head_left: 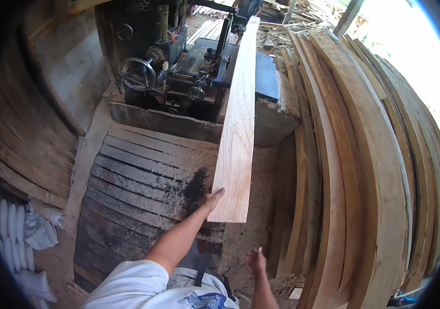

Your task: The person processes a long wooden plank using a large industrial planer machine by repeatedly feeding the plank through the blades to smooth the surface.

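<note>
A long pale wooden board (236, 134) stretches away from me, its far part over the table of a dark sawing machine (199, 62). My left hand (212, 201) is closed on the board's left edge close to its near end, thumb on the top face and fingers out of sight below. Lower and to the right, my right hand (255, 261) hangs apart from the board with nothing in it, its fingers loosely bent and somewhat apart. Beyond the board's far end, a person (251, 7) is partly visible.
Tall stacked planks (369, 134) fill the right side. A spoked handwheel (137, 74) juts from the machine. Sawdust covers the slatted wooden floor (137, 190). White sacks (11, 232) stand at lower left, near wood leaning on a block wall (75, 67).
</note>
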A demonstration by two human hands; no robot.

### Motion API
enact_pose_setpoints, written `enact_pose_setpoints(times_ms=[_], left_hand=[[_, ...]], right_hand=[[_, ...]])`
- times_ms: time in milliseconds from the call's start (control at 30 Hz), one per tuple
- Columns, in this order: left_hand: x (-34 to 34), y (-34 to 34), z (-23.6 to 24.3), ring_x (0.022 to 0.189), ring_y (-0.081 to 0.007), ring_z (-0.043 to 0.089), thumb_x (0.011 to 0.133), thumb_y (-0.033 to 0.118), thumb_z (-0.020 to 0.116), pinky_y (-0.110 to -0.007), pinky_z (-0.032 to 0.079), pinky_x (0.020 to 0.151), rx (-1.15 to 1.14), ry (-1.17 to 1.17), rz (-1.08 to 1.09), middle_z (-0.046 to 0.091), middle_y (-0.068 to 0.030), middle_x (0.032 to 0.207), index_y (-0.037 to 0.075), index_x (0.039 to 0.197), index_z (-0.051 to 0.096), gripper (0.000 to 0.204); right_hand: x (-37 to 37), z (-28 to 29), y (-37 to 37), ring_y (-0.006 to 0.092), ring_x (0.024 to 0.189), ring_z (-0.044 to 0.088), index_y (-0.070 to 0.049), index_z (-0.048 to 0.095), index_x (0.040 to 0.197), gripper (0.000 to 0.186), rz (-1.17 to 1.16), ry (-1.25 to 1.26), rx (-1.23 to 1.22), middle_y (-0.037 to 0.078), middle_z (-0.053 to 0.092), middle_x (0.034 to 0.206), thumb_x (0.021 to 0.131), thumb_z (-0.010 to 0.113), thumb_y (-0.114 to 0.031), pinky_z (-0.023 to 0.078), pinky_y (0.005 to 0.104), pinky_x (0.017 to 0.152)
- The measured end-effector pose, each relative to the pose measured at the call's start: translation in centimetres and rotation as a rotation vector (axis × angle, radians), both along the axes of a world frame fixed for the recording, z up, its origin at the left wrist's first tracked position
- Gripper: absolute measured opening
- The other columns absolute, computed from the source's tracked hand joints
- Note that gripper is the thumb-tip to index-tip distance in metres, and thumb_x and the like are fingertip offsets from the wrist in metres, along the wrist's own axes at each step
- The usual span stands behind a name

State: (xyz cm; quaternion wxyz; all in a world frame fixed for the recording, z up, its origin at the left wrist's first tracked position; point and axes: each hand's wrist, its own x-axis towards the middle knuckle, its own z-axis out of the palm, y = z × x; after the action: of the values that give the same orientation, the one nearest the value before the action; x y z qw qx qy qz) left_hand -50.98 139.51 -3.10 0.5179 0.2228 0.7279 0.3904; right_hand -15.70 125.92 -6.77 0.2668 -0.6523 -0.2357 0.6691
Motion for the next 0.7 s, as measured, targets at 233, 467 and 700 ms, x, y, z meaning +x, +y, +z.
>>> enact_pose_setpoints(times_ms=[233, 467, 700], left_hand=[[10.8, -31.5, 0.8, 0.111, -0.0240, 0.058, 0.079, 0.053, 0.067, -0.034, 0.043, 0.097, 0.033, -0.297, 0.085, 0.061, -0.0136, 0.123, 0.001, 0.123, 0.060, 0.068], [16.4, -60.4, -2.3, 0.115, -0.0236, 0.057, 0.079, 0.053, 0.066, -0.031, 0.038, 0.102, -0.022, -0.418, 0.133, 0.062, -0.0136, 0.122, 0.001, 0.119, 0.063, 0.065], [26.3, -84.6, -2.7, 0.104, -0.0213, 0.061, 0.077, 0.046, 0.071, -0.033, 0.045, 0.092, 0.175, -0.167, -0.012, 0.066, -0.0104, 0.113, 0.003, 0.114, 0.065, 0.057]], right_hand=[[-6.3, 6.2, -8.0, 0.0299, 0.122, 0.046, -0.007, 0.034, 0.144, 0.087, 0.171, 0.180, 0.017, 0.019, 0.044, 0.139, 0.087, 0.040, -0.071, 0.036, 0.0424, 0.101], [-3.1, 4.1, -32.7, 0.0268, 0.128, 0.040, -0.003, 0.033, 0.144, 0.079, 0.458, 0.009, 0.279, 0.017, 0.041, 0.142, 0.093, 0.036, -0.063, 0.030, 0.0368, 0.107], [6.9, 4.8, -57.3, 0.0226, 0.128, 0.039, 0.001, 0.034, 0.141, 0.073, 0.474, -0.114, 0.310, 0.014, 0.042, 0.140, 0.097, 0.033, -0.057, 0.029, 0.0331, 0.107]])
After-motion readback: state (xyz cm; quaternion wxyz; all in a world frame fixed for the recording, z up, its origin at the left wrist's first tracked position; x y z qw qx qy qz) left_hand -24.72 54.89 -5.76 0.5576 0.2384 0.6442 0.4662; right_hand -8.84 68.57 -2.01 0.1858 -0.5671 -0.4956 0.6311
